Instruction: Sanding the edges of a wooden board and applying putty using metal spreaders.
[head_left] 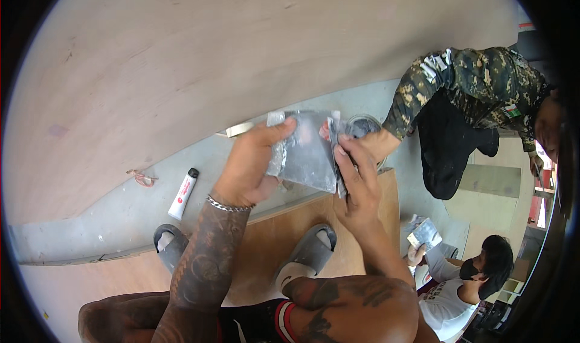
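My left hand (246,162) grips the left edge of a flat, square grey plate (307,153), its thumb on top and its fingers underneath. Whitish smears mark the plate's edges. On the plate's right edge, my right hand (360,177) pinches a thin, flat scraper (334,139) with a red patch, held on edge. Beyond that hand is a round, open can (362,125) with grey contents. Another person's hand (379,145) in a camouflage sleeve reaches over the can, partly hidden by my fingers.
A large pale wooden panel (199,59) rises along the far side. On the grey floor lie a white tube (183,193) with a black cap and a pinkish cord (142,178). A wooden board (260,237) lies beneath my feet. At lower right, a masked person (450,298) holds a shiny plate (425,234).
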A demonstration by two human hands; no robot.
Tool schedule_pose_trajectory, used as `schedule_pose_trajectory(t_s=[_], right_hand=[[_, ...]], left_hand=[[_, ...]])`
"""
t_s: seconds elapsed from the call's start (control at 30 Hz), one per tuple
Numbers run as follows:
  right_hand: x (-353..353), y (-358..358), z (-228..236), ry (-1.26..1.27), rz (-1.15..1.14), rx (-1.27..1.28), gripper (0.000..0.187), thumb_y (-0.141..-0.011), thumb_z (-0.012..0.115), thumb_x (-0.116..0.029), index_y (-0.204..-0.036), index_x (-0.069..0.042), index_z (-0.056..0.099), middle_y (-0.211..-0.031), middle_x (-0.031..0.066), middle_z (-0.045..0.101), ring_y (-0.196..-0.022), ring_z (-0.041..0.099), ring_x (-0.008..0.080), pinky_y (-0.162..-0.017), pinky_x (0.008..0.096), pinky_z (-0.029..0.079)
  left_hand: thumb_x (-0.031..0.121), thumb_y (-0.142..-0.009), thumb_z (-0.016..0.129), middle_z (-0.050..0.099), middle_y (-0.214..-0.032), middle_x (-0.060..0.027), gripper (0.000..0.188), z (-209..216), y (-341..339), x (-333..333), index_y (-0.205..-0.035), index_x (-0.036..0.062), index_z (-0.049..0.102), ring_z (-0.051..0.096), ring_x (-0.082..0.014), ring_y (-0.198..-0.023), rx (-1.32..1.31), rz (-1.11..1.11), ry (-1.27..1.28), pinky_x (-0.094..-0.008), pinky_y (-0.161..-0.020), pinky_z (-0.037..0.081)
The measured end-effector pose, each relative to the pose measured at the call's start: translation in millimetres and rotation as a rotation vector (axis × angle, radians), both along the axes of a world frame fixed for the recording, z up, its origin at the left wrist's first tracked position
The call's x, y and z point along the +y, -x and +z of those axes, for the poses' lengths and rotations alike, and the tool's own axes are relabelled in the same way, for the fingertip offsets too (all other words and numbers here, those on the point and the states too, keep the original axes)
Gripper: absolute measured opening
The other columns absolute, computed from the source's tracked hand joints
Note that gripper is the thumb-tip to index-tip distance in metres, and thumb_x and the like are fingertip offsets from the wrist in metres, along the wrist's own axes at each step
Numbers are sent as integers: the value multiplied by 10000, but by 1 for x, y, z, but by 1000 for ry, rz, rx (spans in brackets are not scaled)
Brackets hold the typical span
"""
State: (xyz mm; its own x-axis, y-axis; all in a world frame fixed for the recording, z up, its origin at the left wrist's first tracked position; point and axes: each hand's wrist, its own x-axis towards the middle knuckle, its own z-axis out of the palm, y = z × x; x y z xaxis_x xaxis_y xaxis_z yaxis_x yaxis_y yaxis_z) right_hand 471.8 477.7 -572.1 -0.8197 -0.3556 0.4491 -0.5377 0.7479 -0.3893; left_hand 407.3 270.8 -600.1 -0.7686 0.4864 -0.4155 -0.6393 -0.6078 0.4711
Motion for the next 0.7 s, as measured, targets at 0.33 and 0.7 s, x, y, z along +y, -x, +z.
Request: schedule_pose_trajectory(t_s=[0.33,0.7], right_hand=[[25,-36,-13,1521,-254,-850,485,-906,549,123,-1378,13,547,-1272,132,654,-1093,674,227,-955,365,536],[22,-13,1,1821,-376,-844,382,-947,603,37,-1322,-13,555,-1234,92,665,-1146,634,186,-1025,353,476]], left_hand=[[293,-1035,590,657,-1166,-74,405,8,22,-13,-1278,-29,550,628,-167,-1045,438,243,340,-334,-944,501],[435,-1073,499,678,-983,-42,490,31,0,27,-1246,-5,628,601,-124,-926,810,-240,755,-290,-863,494]])
